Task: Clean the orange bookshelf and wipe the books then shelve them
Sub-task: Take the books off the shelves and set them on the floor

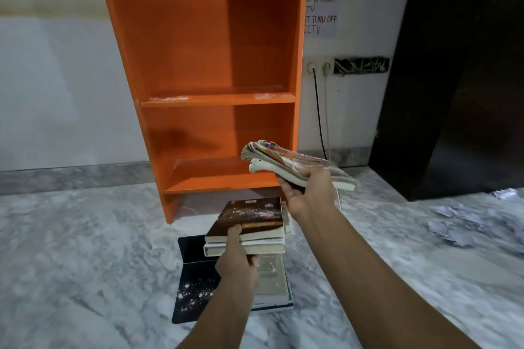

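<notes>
The orange bookshelf (204, 71) stands against the white wall with nothing on its shelves; white dust lies on the middle shelf's front edge. My left hand (238, 261) grips a stack of two books, a dark brown one (252, 217) over a pale one, just above the floor. Under them lie more dusty books (273, 283) and a black folder (195, 278) speckled white. My right hand (309, 187) holds a bundle of thin, curled books (283, 160) in the air before the lowest shelf.
Grey marbled floor (85, 249) spreads to the left. Crumpled paper scraps (459, 224) lie on the floor at right. A dark cabinet (453, 79) stands right of the shelf. Wall sockets with hanging cables (319, 110) and a paper notice (320, 15) are beside the shelf.
</notes>
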